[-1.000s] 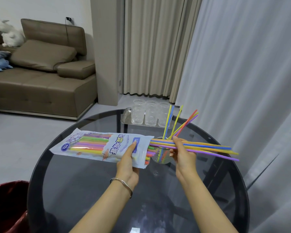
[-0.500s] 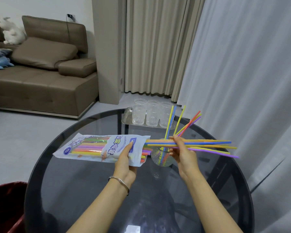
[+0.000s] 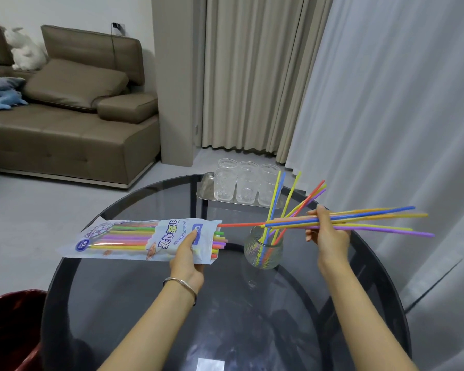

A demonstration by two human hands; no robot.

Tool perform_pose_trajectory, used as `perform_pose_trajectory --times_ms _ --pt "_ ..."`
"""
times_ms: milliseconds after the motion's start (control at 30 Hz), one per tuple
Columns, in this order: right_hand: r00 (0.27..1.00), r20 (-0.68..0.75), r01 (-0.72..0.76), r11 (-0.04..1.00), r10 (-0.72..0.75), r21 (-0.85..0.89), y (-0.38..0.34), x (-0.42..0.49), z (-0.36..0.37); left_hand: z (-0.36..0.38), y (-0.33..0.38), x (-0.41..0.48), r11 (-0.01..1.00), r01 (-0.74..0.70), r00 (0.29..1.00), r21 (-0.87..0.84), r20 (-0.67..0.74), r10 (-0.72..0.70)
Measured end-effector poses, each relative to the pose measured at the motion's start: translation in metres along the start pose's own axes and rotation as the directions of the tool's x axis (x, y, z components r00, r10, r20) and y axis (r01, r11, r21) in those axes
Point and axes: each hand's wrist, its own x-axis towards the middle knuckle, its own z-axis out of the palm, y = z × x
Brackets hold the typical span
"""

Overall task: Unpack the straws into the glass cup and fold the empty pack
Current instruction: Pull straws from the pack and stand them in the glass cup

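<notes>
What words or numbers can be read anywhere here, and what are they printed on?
"HYGIENIC STRAWS": small print on the straw pack, near its open end, by the left hand.
"40": in a blue round badge at the pack's closed end; the smaller print under it is too blurred to read.
Large blue characters across the pack's white band: not Latin script, and I cannot make them out.
Nothing else carries readable text.

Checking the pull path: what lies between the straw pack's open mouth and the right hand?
In the head view, the glass cup with straws stands below the gap between pack and right hand; the pulled straws span it.
</notes>
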Motion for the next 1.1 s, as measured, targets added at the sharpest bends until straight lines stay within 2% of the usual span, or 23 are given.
perform_pose_trajectory --times_ms 133,300,500,633,800,933,1033,1100 --pt "0.999 0.042 0.027 0.995 -0.023 -0.101 -0.011 0.017 -0.004 0.0 0.002 0.01 1.0 -0.005 1.0 -0.003 -0.007 0.005" --pt "1.0 0.019 0.01 0.996 -0.009 -0.084 -0.006 0.019 -0.009 0.001 0.012 0.018 0.996 -0.057 0.998 -0.072 0.0 0.058" --pt "0.993 0.081 -0.08 0.992 0.087 -0.095 0.006 0.007 -0.011 0.003 0.005 0.007 1.0 -0.021 0.998 -0.002 0.054 0.021" --pt "0.987 0.107 -0.108 0.991 0.116 -0.074 0.011 -0.001 -0.003 0.003 -0.002 -0.001 0.998 -0.025 0.999 0.06 0.029 0.023" --pt "0.994 0.107 0.039 0.992 -0.026 -0.121 0.004 0.004 0.0 -0.01 -0.003 0.002 0.996 -0.026 0.998 0.09 -0.058 0.031" --pt "0.985 0.116 0.156 0.943 -0.127 -0.293 -0.004 0.023 0.005 -0.007 -0.004 -0.001 0.996 -0.022 0.998 0.092 -0.053 0.027" --pt "0.96 0.242 0.243 0.856 -0.143 -0.456 -0.003 0.035 0.015 -0.002 -0.007 -0.001 0.996 -0.033 0.998 0.079 -0.055 0.037" --pt "0.935 0.34 0.281 0.789 -0.098 -0.547 0.001 0.041 0.023 0.0 -0.008 -0.002 0.996 -0.035 0.998 0.082 -0.041 0.038"
